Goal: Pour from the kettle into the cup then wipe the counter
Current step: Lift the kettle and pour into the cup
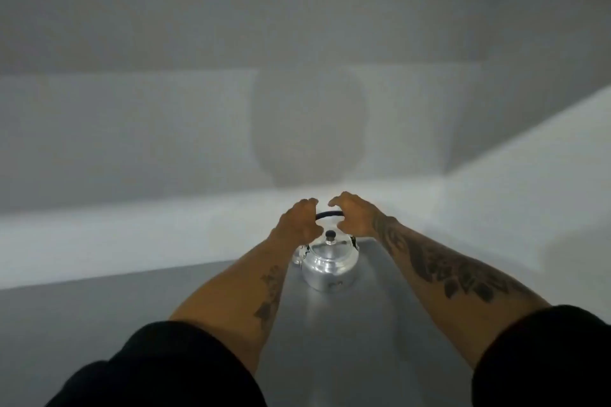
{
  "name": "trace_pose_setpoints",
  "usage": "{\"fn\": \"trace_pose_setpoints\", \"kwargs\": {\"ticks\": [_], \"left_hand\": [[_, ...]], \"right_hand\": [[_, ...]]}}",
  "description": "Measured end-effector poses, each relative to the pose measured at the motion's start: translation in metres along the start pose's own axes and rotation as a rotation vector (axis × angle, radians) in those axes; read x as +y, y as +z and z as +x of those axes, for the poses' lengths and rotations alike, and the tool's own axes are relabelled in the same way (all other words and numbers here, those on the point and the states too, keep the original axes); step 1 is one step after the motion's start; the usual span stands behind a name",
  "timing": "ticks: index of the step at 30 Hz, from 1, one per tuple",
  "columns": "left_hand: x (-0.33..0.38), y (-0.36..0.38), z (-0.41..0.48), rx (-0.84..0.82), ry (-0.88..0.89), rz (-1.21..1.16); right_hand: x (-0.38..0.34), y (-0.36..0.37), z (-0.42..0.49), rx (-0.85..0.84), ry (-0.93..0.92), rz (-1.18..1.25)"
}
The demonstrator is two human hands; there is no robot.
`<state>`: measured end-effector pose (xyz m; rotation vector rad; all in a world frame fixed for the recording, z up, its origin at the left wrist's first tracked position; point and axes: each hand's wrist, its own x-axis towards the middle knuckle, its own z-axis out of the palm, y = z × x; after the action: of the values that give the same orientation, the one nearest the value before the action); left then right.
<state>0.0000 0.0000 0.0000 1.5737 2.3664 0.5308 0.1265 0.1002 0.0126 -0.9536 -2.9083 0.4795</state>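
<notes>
A shiny metal kettle (327,266) with a black lid knob and a black arched handle (329,215) stands upright on the grey counter (165,307). My left hand (299,220) is curled at the left end of the handle, with fingers above it and thumb below. My right hand (352,213) is curled the same way at the right end. Both hands form an open C around the handle, with a clear gap between fingers and thumb. The kettle's spout, low on the left, is partly hidden behind my left wrist. No cup shows in view.
A pale wall (165,142) rises right behind the kettle, with a raised white ledge (529,192) running along the right side. My black sleeves (165,370) fill the lower corners. The picture is hazy and dim.
</notes>
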Motion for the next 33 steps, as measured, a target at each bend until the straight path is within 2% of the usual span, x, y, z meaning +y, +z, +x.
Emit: {"fn": "trace_pose_setpoints", "kwargs": {"ticks": [6, 13, 19, 25, 33], "left_hand": [[-0.005, 0.023, 0.025, -0.064, -0.041, 0.051], [-0.014, 0.040, 0.036, 0.058, 0.009, 0.101], [-0.017, 0.031, 0.032, -0.035, 0.013, -0.007], [-0.020, 0.004, 0.005, -0.057, 0.087, -0.069], [-0.037, -0.058, -0.090, 0.072, 0.159, -0.286]], "right_hand": [[0.010, 0.022, 0.022, -0.043, 0.037, 0.012], [0.021, 0.041, 0.032, 0.003, 0.014, 0.040], [0.020, 0.034, 0.026, -0.001, -0.005, 0.171], [0.001, 0.028, -0.001, 0.077, -0.073, 0.341], [-0.067, 0.005, -0.058, 0.192, -0.184, 0.477]]}}
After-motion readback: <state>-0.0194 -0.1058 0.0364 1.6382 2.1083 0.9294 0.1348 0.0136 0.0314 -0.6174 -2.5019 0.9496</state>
